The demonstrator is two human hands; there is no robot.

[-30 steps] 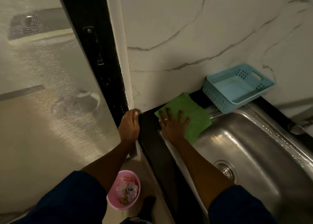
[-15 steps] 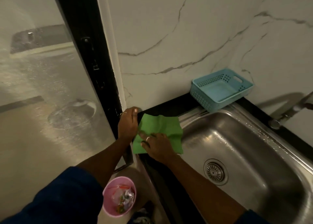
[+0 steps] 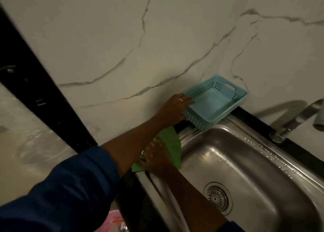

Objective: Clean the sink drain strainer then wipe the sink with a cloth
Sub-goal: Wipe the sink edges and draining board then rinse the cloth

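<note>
My right hand (image 3: 154, 159) presses flat on a green cloth (image 3: 171, 144) at the back left corner of the steel sink (image 3: 254, 170), on its rim. My left hand (image 3: 175, 109) reaches across above it and grips the near end of a light blue plastic basket (image 3: 217, 102), which rests tilted on the sink's back edge against the marble wall. The round drain strainer (image 3: 217, 197) sits in the sink's bottom, uncovered. My left forearm hides part of the cloth.
A steel faucet (image 3: 296, 118) stands at the back right on the black counter (image 3: 252, 117). A pink bin (image 3: 114, 221) with rubbish shows at the bottom edge on the floor. A black door frame (image 3: 35, 84) runs down the left beside the marble wall.
My left hand left the counter's corner and moved right to grip the blue basket. My right hand slid the green cloth right, back onto the sink's corner. The view has shifted right.
</note>
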